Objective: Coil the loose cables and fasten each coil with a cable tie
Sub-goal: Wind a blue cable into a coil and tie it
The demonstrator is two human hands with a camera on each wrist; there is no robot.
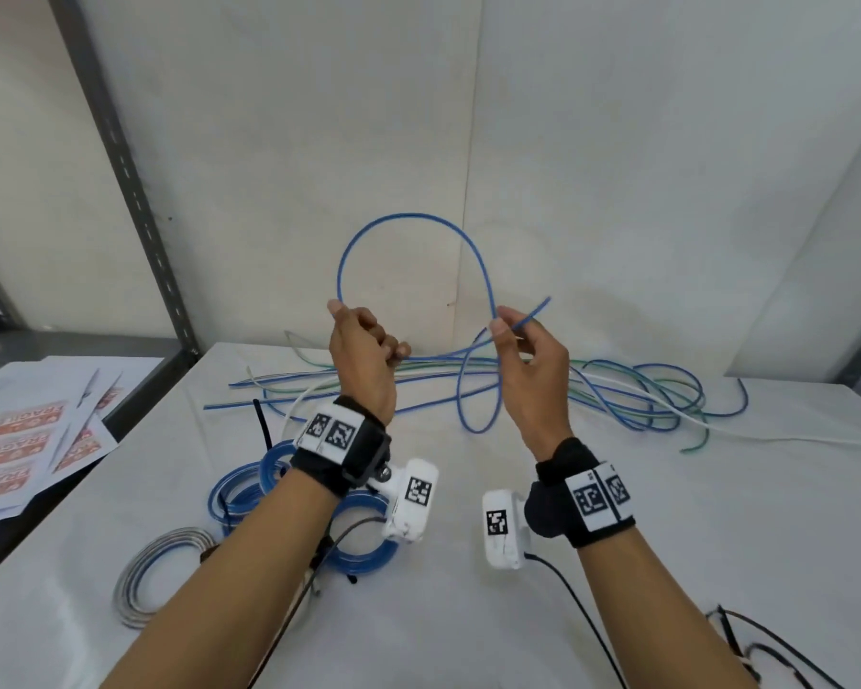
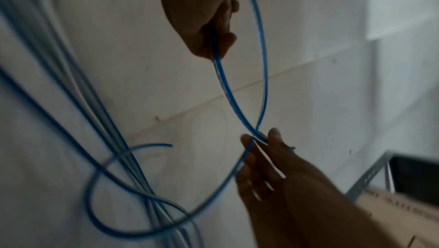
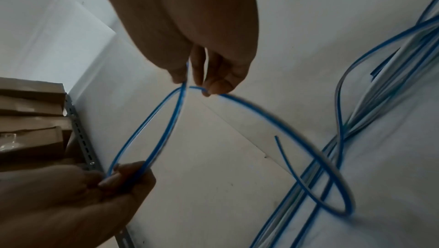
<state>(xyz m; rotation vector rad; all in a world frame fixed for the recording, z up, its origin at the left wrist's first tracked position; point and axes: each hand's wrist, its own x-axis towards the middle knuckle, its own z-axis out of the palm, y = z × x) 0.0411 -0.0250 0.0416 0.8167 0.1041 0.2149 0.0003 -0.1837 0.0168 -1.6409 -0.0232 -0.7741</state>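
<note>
Both hands are raised above the white table (image 1: 468,589) and hold one blue cable (image 1: 408,217), which arches between them in a tall loop. My left hand (image 1: 364,340) grips it in curled fingers; the same grip shows in the left wrist view (image 2: 213,32). My right hand (image 1: 510,330) pinches the loop's crossing point between thumb and fingers, seen close in the right wrist view (image 3: 190,81), with the short free end (image 1: 538,310) sticking out to the right. A lower loop of the same cable (image 1: 478,425) hangs down to the table.
Loose blue, green and white cables (image 1: 642,390) lie tangled across the back of the table. Tied blue coils (image 1: 249,484) and a grey coil (image 1: 145,574) sit at the front left, with a black cable tie (image 1: 264,425). Printed sheets (image 1: 26,440) lie left beside a metal shelf post (image 1: 125,176).
</note>
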